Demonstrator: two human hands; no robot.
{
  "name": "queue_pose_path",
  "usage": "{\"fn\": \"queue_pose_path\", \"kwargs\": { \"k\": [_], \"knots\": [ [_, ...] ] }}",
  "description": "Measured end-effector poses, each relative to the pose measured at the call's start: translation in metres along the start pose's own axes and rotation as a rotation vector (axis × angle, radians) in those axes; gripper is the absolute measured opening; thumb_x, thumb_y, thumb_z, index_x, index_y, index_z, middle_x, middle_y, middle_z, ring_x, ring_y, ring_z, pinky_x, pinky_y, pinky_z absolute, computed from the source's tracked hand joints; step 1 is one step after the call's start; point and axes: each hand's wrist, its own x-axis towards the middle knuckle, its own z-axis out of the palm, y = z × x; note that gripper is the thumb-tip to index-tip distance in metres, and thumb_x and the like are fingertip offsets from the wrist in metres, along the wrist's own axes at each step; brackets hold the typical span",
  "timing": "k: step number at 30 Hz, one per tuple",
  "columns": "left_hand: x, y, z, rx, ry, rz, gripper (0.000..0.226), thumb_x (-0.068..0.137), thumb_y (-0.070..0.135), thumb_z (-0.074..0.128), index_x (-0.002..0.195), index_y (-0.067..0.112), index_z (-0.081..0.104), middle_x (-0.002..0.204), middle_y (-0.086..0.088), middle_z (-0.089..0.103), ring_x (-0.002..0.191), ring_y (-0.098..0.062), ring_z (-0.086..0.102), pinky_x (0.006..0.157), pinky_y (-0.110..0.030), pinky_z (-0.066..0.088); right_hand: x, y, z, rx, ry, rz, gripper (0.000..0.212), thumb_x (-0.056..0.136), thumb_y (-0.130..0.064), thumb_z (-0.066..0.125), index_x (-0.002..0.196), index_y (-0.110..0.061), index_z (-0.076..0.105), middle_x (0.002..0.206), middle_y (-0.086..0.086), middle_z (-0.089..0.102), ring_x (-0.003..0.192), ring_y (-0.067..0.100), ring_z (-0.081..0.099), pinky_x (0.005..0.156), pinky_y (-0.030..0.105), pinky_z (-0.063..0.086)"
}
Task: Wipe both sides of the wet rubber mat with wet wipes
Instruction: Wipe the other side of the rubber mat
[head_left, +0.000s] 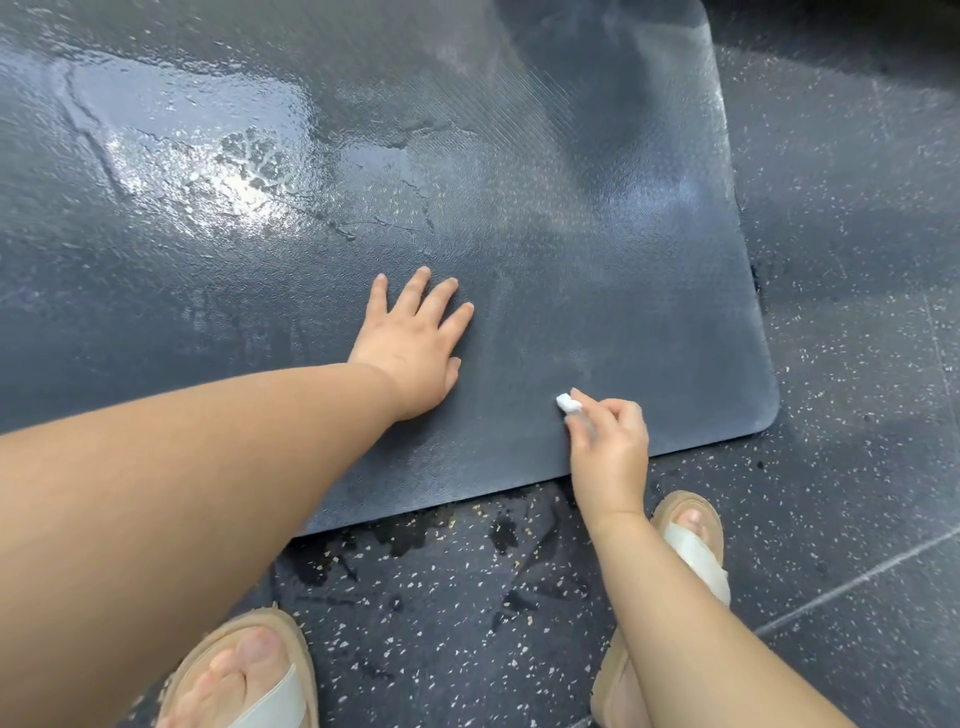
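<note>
Dark grey wet rubber mat (519, 182), one, filling upper frame on speckled dark floor (857, 364). Left hand (410, 348) flat on mat, fingers spread; right hand (610, 441) pinching one small white wipe (567, 403) against mat's lower right.

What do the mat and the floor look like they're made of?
Mat: likely rubber, dark grey, with a finely ribbed texture, glossy where wet. Floor: speckled terrazzo or rubber tile, dark with pale chips and a thin seam; can't tell which.
</note>
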Motion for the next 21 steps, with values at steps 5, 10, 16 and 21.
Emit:
{"fn": "queue_pose_path", "kwargs": {
  "k": [5, 10, 16, 21],
  "knots": [
    [-0.001, -0.006, 0.001, 0.006, 0.017, 0.025, 0.060, 0.097, 0.047, 0.029, 0.150, 0.028, 0.008, 0.159, -0.001, 0.000, 0.145, -0.027, -0.007, 0.114, -0.055, -0.001, 0.022, -0.003, -0.011, 0.217, 0.170, 0.230, 0.017, 0.091, -0.013, 0.056, 0.097, -0.009, 0.072, 0.103, 0.012, 0.057, 0.076, -0.015, 0.052, 0.069, -0.004, 0.033],
    [-0.004, -0.012, 0.008, 0.054, 0.074, 0.005, 0.064, 0.095, 0.055, 0.025, 0.150, 0.029, 0.009, 0.158, -0.002, 0.002, 0.145, -0.027, -0.009, 0.112, -0.058, -0.006, 0.028, -0.029, 0.005, 0.190, 0.170, 0.354, 0.020, 0.091, -0.016, 0.054, 0.100, -0.016, 0.072, 0.106, 0.012, 0.059, 0.079, -0.001, 0.060, 0.077, 0.008, 0.040],
    [0.000, -0.022, 0.007, 0.031, 0.116, 0.013, 0.058, 0.095, 0.050, 0.027, 0.149, 0.033, 0.015, 0.158, 0.001, 0.009, 0.145, -0.025, -0.003, 0.113, -0.056, -0.004, -0.024, -0.082, 0.048, 0.116, -0.242, -0.173, 0.020, 0.087, -0.011, 0.061, 0.098, -0.022, 0.074, 0.093, 0.004, 0.061, 0.082, 0.013, 0.057, 0.076, 0.009, 0.036],
    [0.000, -0.027, 0.007, 0.027, 0.128, -0.005, 0.057, 0.096, 0.048, 0.024, 0.149, 0.032, 0.016, 0.158, -0.001, 0.009, 0.145, -0.025, -0.003, 0.114, -0.054, -0.003, 0.043, -0.060, 0.004, 0.367, 0.070, 0.104, 0.005, 0.083, -0.024, 0.067, 0.083, -0.023, 0.062, 0.075, 0.006, 0.067, 0.067, 0.020, 0.063, 0.071, 0.027, 0.050]
  ]
}}
